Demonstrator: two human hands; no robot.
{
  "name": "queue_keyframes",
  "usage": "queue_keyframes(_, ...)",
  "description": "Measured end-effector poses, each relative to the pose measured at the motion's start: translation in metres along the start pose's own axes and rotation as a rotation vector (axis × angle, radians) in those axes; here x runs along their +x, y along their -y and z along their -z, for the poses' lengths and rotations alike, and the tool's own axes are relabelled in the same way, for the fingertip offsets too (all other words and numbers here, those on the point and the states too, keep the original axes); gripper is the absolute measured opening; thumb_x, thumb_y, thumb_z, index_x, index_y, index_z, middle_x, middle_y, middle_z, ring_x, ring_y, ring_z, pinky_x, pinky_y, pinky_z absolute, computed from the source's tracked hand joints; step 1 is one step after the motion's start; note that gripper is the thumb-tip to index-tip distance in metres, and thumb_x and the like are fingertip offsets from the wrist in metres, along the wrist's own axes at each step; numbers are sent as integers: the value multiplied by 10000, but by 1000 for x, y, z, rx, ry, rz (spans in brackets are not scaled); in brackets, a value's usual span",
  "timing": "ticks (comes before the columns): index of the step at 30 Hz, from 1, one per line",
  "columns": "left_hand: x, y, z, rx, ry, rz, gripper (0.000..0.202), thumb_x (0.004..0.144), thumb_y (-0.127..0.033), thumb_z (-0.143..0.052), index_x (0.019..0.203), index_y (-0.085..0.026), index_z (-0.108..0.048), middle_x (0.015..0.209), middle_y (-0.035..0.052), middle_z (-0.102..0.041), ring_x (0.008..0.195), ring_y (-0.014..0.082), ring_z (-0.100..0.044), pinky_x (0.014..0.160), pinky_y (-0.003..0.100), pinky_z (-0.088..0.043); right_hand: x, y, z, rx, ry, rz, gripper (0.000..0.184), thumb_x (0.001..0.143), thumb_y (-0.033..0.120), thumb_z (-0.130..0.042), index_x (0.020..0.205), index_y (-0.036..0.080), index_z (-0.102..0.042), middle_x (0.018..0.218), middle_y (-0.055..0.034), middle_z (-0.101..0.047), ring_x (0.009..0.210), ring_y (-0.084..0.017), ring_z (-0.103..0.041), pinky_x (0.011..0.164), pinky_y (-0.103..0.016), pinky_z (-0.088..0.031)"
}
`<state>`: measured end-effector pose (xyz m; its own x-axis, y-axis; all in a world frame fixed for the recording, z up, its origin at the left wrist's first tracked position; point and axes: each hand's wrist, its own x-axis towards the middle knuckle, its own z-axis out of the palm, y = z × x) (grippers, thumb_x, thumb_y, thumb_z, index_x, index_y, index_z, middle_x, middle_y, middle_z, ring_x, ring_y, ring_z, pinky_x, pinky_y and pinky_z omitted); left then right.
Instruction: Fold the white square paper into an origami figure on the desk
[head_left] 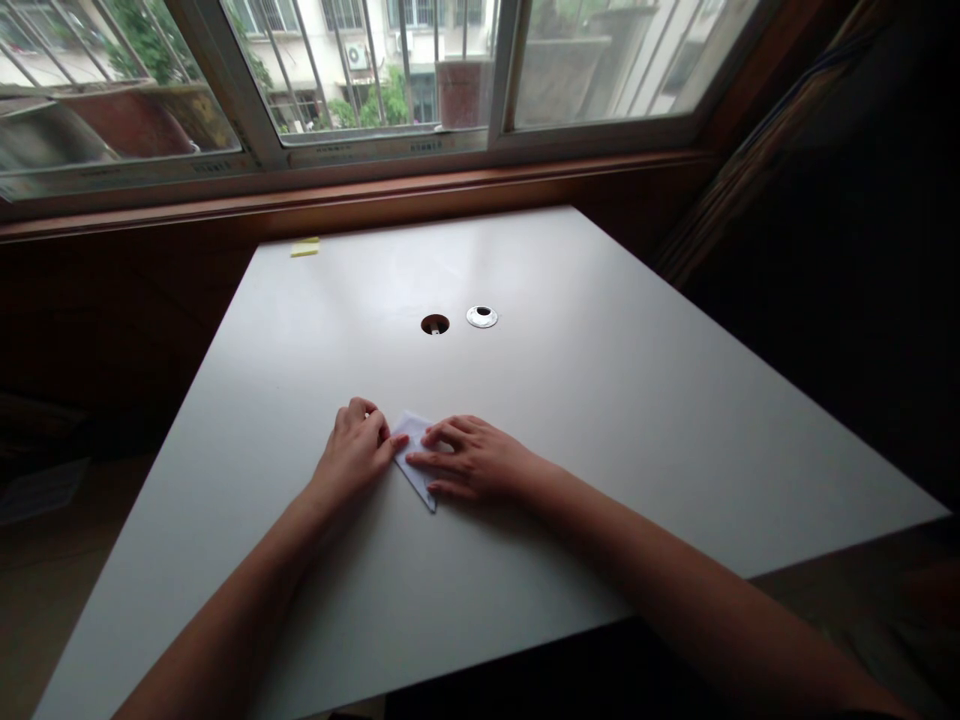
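A small piece of folded white paper (414, 464) lies on the white table, with a pointed corner toward me. At its left edge is my left hand (358, 440), its fingers curled and its thumb tip on the paper. My right hand (472, 460) rests over the paper's right part with its fingers spread, pressing it against the tabletop. The right fingers hide part of the paper, so its full outline does not show.
The white table (585, 390) has a round cable hole (435, 325) beyond my hands, and a metal grommet ring (482, 317) lies beside it. Yellow tape (305, 247) sticks near the far left corner. A barred window (360, 70) stands behind the table.
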<state>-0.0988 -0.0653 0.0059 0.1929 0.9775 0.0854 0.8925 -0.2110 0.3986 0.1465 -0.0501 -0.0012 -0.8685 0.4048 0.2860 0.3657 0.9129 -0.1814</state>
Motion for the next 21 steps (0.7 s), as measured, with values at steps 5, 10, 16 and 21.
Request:
queue_keyframes(5,-1,0,1,7,-9,-6,275,897,-455,-572,800,-200,-540,1086,82,-456,1044,282,-451,978,491,-429,0,-1,0,7,0,5,485,972,522,-476,1400,301,-528,1248,-86,-587,1160,-243,-488,1042,-423,-404)
queue_keyframes(10,-2,0,2,6,-7,0,257,887,-452,-590,825,-207,-545,1080,76,-451,1041,284,-440,980,493,-422,0,-1,2,12,5,-2,480,972,529,-470,1392,306,-537,1249,-86,-583,1147,-244,-495,1031,-422,-415)
queue_keyframes(16,-4,-1,4,-23,-18,19,193,885,-403,-594,876,-216,-544,1052,65,-456,1028,276,-430,968,478,-423,0,0,4,9,3,2,479,969,517,-488,1398,308,-530,1248,-87,-586,1146,-238,-496,1027,-420,-420)
queue_keyframes(21,-5,5,2,-39,-40,42,172,874,-369,-601,971,-234,-559,1075,64,-454,1058,288,-420,984,480,-411,0,0,6,20,11,-11,476,970,512,-487,1398,308,-533,1261,-85,-581,1154,-241,-492,1041,-423,-413)
